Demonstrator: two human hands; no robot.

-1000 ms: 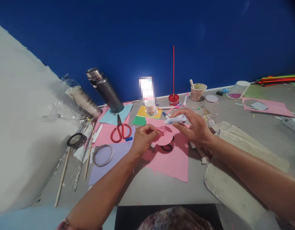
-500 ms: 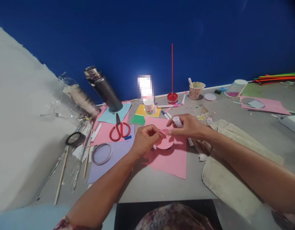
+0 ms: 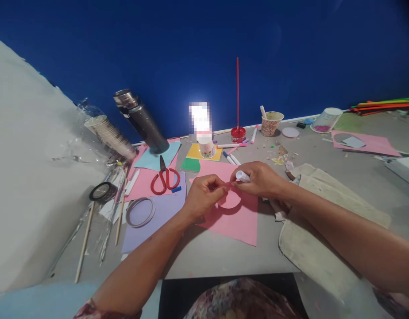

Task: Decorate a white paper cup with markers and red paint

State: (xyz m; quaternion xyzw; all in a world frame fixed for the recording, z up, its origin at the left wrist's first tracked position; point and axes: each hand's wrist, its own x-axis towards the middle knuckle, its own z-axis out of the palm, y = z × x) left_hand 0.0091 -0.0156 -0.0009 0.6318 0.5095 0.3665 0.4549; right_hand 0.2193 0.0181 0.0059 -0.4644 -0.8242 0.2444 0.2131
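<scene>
My left hand is closed, thumb and fingertips pinching the upper left edge of a round piece of pink paper. That edge seems folded up into a narrow strip. From the other side my right hand meets it, fingertips at the same edge. A thick white tube is held in that right hand, its end poking out between thumb and fingers; whether it is a marker or a glue stick cannot be made out. Beneath both hands lies a larger pink paper sheet.
To the left are red-handled scissors, a tape roll and a dark flask. A paper cup stands behind the hands, near a red rod on a base. A beige cloth lies under my right forearm.
My right fingertips have closed in on the paper's folded edge, and the white tube has tipped lower and to the left. My left hand stays pinching the paper.
</scene>
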